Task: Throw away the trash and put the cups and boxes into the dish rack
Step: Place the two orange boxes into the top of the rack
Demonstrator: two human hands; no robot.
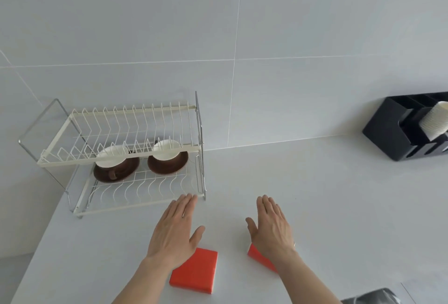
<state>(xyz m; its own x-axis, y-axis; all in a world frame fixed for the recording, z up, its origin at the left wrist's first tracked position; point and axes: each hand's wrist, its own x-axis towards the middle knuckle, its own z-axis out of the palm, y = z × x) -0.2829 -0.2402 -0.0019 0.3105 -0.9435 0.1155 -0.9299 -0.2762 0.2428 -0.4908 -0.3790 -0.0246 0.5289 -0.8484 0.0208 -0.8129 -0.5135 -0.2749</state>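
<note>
A two-tier white wire dish rack (135, 109) stands at the back left of the white counter. On its lower tier sit two white cups (110, 158) (166, 149) on brown saucers. Two flat red boxes lie near the counter's front: one (196, 271) under my left wrist, the other (258, 255) mostly hidden beneath my right hand. My left hand (174, 229) hovers flat with fingers extended, its tips near the rack's front right corner. My right hand (272, 227) hovers flat too. Neither hand holds anything.
A black organiser (392, 131) with a stack of white paper cups (435, 120) stands against the tiled wall at the right. A dark grey object (371, 297) shows at the bottom right edge. The counter's left edge runs just beside the rack.
</note>
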